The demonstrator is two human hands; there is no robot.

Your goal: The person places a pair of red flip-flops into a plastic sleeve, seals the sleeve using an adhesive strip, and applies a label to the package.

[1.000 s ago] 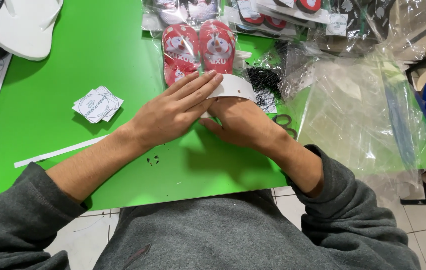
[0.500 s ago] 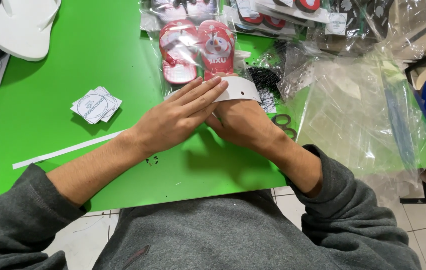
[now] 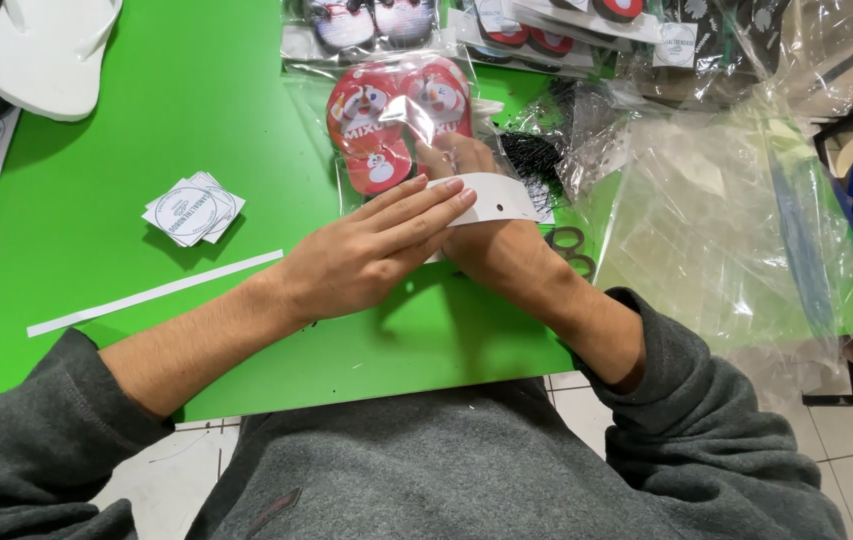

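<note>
A pair of small red flip-flops with cartoon prints (image 3: 395, 120) lies inside a clear plastic bag on the green table (image 3: 147, 140). My right hand (image 3: 492, 230) reaches into the bag's mouth and grips the bag with the sandals. A white paper header card (image 3: 492, 198) is folded over the bag's opening, across my right hand. My left hand (image 3: 372, 250) lies flat, its fingers pressing on that card.
A small stack of round-printed white labels (image 3: 193, 207) and a long white paper strip (image 3: 152, 293) lie at left. White flip-flops (image 3: 47, 55) sit far left. Packed sandals (image 3: 547, 25) line the back. Loose clear bags (image 3: 727, 210) and black scissors (image 3: 572, 245) are at right.
The bagged sandals have slid away from me toward the table's back, and both hands moved with them; the left fingers stay on the white card.
</note>
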